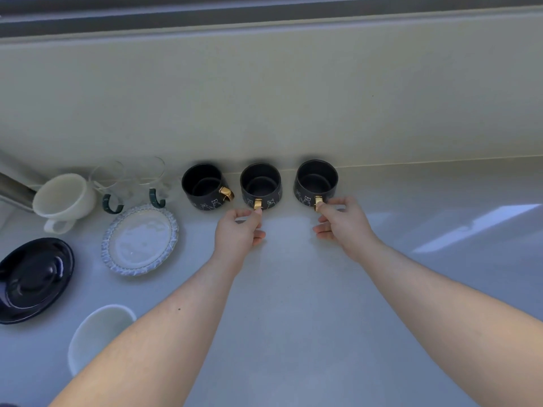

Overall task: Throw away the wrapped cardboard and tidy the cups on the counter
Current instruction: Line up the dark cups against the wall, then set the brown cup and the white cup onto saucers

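Three black cups with gold handles stand upright in a row against the back wall of the white counter (293,289). My left hand (239,230) pinches the gold handle of the middle black cup (260,183). My right hand (342,223) pinches the gold handle of the right black cup (316,179). Untouched, the left black cup (204,185) has its handle turned to the right. Further left are two clear glass cups (108,177) (151,174) with dark green handles and a tilted cream mug (63,198). No wrapped cardboard is in view.
A white plate with a blue patterned rim (141,239) lies in front of the glass cups. A dark blue plate (33,279) sits at the left edge and a white bowl (97,333) near my left forearm. A metal tube (13,189) pokes in at far left.
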